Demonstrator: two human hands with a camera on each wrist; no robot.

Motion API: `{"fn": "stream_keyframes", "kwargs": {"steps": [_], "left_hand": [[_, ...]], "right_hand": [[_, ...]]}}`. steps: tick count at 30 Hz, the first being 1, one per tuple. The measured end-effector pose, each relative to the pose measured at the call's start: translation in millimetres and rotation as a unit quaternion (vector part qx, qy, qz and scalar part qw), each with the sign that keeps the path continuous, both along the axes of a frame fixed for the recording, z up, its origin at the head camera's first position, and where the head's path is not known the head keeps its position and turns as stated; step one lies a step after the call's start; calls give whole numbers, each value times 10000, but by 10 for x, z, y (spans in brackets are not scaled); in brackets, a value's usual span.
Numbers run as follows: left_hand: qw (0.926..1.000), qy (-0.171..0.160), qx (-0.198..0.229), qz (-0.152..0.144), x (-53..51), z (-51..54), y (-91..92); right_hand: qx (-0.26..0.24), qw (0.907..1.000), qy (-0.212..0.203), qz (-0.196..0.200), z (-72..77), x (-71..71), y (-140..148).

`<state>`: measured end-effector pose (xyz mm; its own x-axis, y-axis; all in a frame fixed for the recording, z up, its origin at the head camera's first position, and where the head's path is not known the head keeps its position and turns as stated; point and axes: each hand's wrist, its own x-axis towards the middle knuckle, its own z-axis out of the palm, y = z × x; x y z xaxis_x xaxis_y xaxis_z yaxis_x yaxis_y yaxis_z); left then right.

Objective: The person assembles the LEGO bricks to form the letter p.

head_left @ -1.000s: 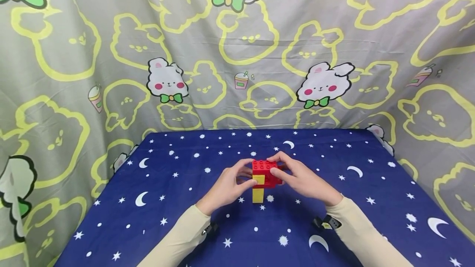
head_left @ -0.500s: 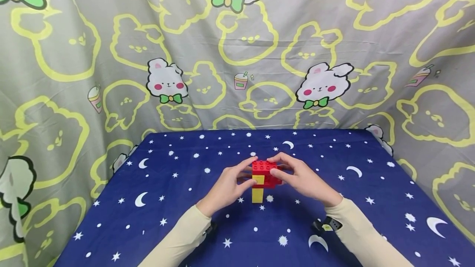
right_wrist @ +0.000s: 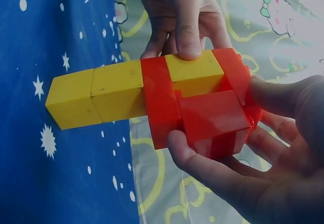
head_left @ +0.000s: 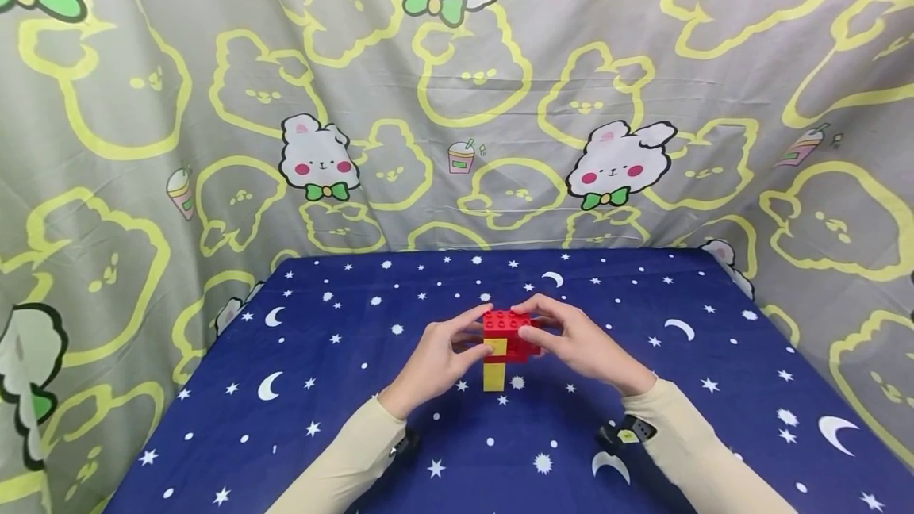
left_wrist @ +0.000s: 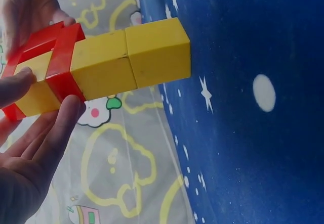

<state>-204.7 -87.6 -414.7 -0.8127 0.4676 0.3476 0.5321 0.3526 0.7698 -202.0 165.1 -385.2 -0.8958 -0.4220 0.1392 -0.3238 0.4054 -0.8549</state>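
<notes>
Both hands hold one upright model of toy building bricks. Two stacked yellow bricks (left_wrist: pixel 159 52) form its narrow leg, whose foot is on or just above the cloth; I cannot tell which. Above them come a red brick (right_wrist: pixel 161 97), then a yellow brick (right_wrist: pixel 195 75) beside a red block (right_wrist: pixel 215 115), and a studded red brick (head_left: pixel 503 322) on top. My left hand (head_left: pixel 432 363) grips the left side, thumb against the upper yellow brick and forefinger at the top edge. My right hand (head_left: pixel 593 347) grips the red bricks on the right between thumb and fingers.
A dark blue cloth (head_left: pixel 343 419) with white stars and moons covers the table. Grey patterned curtains (head_left: pixel 400 62) hang behind it and along both sides. Dark wrist cameras (head_left: pixel 628 431) sit below each sleeve.
My left forefinger reaches slightly further along the model's top edge than a second ago. The grip of both hands and the model are otherwise about the same; the head view has shifted slightly.
</notes>
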Motion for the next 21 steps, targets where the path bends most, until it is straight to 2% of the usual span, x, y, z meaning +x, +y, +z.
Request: {"fn": "stream_keyframes", "kwargs": {"steps": [11,17,21], "left_hand": [[10000,28,-5,59,6,-16,-4],[9996,128,-263,59,21,-5,1],[9995,194,-260,36,13,8,-3]], "right_hand": [[38,9999,1,117,-16,-26,6],[470,9982,377,62,37,-26,93],[538,9969,574,96,70,-44,171]]}}
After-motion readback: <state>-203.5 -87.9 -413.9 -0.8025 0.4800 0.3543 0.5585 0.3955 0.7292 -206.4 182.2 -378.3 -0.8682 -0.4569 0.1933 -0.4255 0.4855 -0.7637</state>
